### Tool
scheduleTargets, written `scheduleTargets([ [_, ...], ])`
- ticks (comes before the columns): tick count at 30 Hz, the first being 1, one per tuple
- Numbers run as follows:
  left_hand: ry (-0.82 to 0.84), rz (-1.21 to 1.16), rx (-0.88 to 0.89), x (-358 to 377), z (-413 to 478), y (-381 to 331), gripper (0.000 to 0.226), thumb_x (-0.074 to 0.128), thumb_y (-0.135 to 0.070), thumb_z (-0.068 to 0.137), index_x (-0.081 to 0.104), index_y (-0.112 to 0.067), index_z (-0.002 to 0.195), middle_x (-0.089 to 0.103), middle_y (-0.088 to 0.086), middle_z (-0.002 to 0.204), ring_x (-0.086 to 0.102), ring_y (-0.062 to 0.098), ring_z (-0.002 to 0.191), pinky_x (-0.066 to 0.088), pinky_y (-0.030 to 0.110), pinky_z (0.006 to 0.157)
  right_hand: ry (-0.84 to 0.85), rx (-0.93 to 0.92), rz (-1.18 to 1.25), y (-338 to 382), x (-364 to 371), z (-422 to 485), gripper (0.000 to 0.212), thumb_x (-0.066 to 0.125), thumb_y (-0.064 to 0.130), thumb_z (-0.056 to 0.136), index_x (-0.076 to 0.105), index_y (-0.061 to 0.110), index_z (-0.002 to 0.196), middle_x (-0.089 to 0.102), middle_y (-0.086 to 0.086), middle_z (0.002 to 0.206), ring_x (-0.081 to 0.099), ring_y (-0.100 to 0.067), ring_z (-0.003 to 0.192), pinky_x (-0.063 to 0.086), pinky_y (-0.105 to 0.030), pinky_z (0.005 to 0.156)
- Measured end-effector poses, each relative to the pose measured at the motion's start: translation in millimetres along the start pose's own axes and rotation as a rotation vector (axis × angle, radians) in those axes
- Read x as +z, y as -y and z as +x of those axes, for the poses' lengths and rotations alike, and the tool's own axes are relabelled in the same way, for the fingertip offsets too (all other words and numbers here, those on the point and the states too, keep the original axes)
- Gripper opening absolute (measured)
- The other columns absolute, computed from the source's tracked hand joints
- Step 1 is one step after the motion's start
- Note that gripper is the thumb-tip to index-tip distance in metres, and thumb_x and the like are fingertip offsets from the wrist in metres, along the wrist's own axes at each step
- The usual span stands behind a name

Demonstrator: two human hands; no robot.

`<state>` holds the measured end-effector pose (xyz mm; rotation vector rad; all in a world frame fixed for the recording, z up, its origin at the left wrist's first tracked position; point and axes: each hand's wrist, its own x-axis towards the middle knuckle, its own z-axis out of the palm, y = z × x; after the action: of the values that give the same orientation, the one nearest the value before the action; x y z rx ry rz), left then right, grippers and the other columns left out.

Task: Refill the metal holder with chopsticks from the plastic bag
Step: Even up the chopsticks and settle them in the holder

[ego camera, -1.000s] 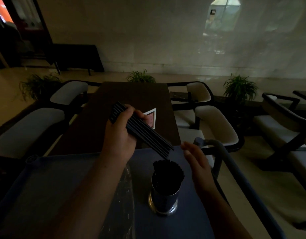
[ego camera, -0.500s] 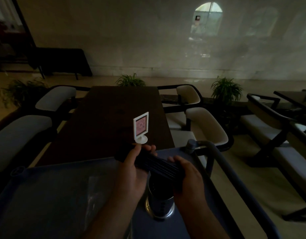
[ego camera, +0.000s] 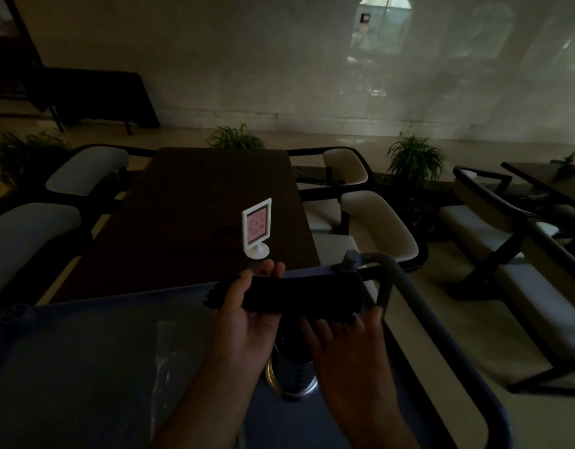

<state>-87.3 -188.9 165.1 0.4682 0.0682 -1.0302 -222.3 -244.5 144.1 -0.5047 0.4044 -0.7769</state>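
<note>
Chopsticks, a bundle of thin black sticks (ego camera: 305, 296), lay level and crosswise in the air above the near end of a blue plastic cart top (ego camera: 85, 351), held between both hands. The left hand (ego camera: 247, 315) gripped the bundle towards its left end, the palm under it and the fingertips (ego camera: 273, 268) curling over its far side. The right hand (ego camera: 347, 354) was open, its fingers (ego camera: 331, 328) spread and fairly straight, their tips touching the near underside of the bundle's right end.

Directly below the bundle, between the two wrists, a round shiny metal holder (ego camera: 292, 377) stood upright on the cart, its dark upper part mostly hidden by the hands; how full it was could not be told. To the left of it, a clear crinkled plastic bag (ego camera: 166, 361) lay flat on the cart top, just beside the left forearm. The cart's grey tubular handle (ego camera: 419, 296) curved along the right side.

Beyond the cart stood a long dark brown wooden table (ego camera: 189, 215), with a small white framed sign on a round foot (ego camera: 256, 226) near its near right edge. Pale cushioned chairs (ego camera: 377, 218) flanked the table, and green potted plants (ego camera: 236, 139) stood at the far end.
</note>
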Motion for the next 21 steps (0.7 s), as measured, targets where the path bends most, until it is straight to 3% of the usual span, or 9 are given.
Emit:
scheduleTargets([
  [3, 0.003, -0.026, -0.068, -2, -4, 13, 0.028, 0.059, -0.02, 0.084, 0.074, -0.006, 0.103, 0.074, 0.016, 0.111, 0.072, 0.028, 0.102, 0.053, 0.049, 0.086, 0.07, 0.009, -0.047, -16, 6, -8, 0.061, 0.067, 0.038, 0.084, 0.052, 0.015, 0.138, 0.054, -0.018, 0.143, 0.05, -0.034, 0.133, 0.035, -0.053, 0.113],
  [5, -0.005, -0.005, -0.116, -3, -10, 25, 0.028, 0.059, -0.021, 0.086, 0.076, -0.006, 0.102, 0.075, 0.017, 0.108, 0.072, 0.03, 0.101, 0.057, 0.048, 0.08, 0.068, 0.062, 0.016, -17, 14, -8, 0.066, 0.075, 0.038, 0.08, 0.051, 0.019, 0.138, 0.057, -0.016, 0.141, 0.054, -0.033, 0.13, 0.048, -0.05, 0.103],
  [7, -0.033, 0.02, -0.126, -6, -14, 35, 0.029, 0.06, -0.02, 0.084, 0.076, -0.004, 0.101, 0.074, 0.018, 0.107, 0.072, 0.03, 0.1, 0.057, 0.044, 0.081, 0.001, 0.062, 0.059, -9, 16, -2, 0.043, 0.067, 0.04, 0.084, 0.066, 0.019, 0.121, 0.069, -0.01, 0.124, 0.067, -0.027, 0.114, 0.058, -0.042, 0.084],
  [9, -0.069, 0.053, -0.105, -9, -17, 42, 0.03, 0.062, -0.019, 0.08, 0.075, -0.002, 0.102, 0.075, 0.019, 0.105, 0.073, 0.029, 0.097, 0.054, 0.041, 0.083, -0.065, 0.015, 0.061, -3, 14, 5, 0.028, 0.06, 0.036, 0.088, 0.074, 0.015, 0.1, 0.074, -0.009, 0.106, 0.073, -0.023, 0.098, 0.059, -0.037, 0.075],
  [12, -0.109, 0.066, -0.102, -14, -18, 46, 0.032, 0.065, -0.017, 0.078, 0.073, 0.0, 0.103, 0.075, 0.019, 0.102, 0.074, 0.028, 0.092, 0.054, 0.04, 0.084, -0.138, -0.03, 0.108, 2, 12, 13, 0.034, 0.052, 0.03, 0.093, 0.077, 0.014, 0.077, 0.074, -0.006, 0.083, 0.075, -0.02, 0.077, 0.059, -0.033, 0.068],
  [16, -0.106, 0.043, -0.067, -24, -17, 39, 0.023, 0.061, -0.018, 0.082, 0.078, -0.004, 0.085, 0.077, 0.016, 0.099, 0.074, 0.027, 0.094, 0.053, 0.041, 0.083, -0.199, -0.062, 0.154, 13, 4, 19, 0.026, 0.053, 0.029, 0.093, 0.065, 0.013, 0.076, 0.065, -0.003, 0.074, 0.069, -0.017, 0.067, 0.049, -0.035, 0.078],
  [21, -0.187, 0.146, -0.067, -38, -10, 33, 0.027, 0.048, -0.021, 0.096, 0.068, -0.006, 0.085, 0.076, 0.015, 0.087, 0.075, 0.024, 0.081, 0.051, 0.039, 0.075, -0.198, -0.099, 0.09, 22, -10, 18, 0.017, 0.061, 0.026, 0.081, 0.064, 0.013, 0.069, 0.062, -0.002, 0.067, 0.063, -0.016, 0.069, 0.047, -0.034, 0.086],
])
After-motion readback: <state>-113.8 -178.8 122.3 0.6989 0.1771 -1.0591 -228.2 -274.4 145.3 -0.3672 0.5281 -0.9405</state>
